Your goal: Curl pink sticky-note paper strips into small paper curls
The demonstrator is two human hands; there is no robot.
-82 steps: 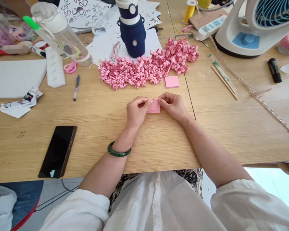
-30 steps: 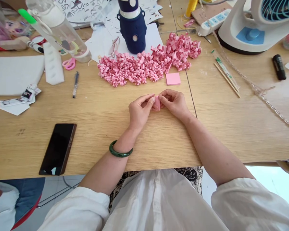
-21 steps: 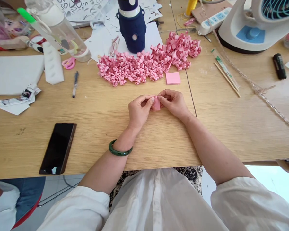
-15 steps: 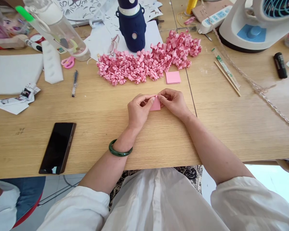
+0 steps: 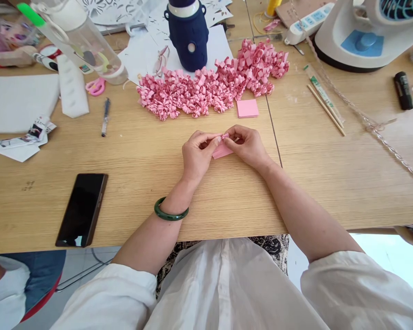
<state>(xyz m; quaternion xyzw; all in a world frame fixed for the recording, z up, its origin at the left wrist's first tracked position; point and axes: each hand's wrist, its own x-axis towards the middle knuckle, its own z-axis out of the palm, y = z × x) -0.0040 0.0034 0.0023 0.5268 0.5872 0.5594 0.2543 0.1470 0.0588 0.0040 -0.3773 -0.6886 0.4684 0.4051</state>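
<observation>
My left hand (image 5: 199,155) pinches a small pink paper piece (image 5: 222,151) between thumb and forefinger, just over the table. From the other side, my right hand (image 5: 248,145) has its thumb and fingers closed on the same paper, at a small curled bit of its upper edge. The paper's lower part slants out below the fingertips. Just beyond my hands lies a small stack of pink paper (image 5: 248,108). Behind it stretches a long heap of curled pink paper pieces (image 5: 192,94).
A dark blue bottle (image 5: 189,43) stands behind the heap. To the left are a phone (image 5: 81,210), a pen (image 5: 105,117), pink scissors (image 5: 95,86) and a clear bottle (image 5: 96,50). On the right are wooden sticks (image 5: 326,109), a twisted cord (image 5: 395,156) and a fan (image 5: 358,41).
The pink paper has turned in my fingers, its lower part now slanting toward the right. Both hands stay in nearly the same place. The view has shifted very slightly.
</observation>
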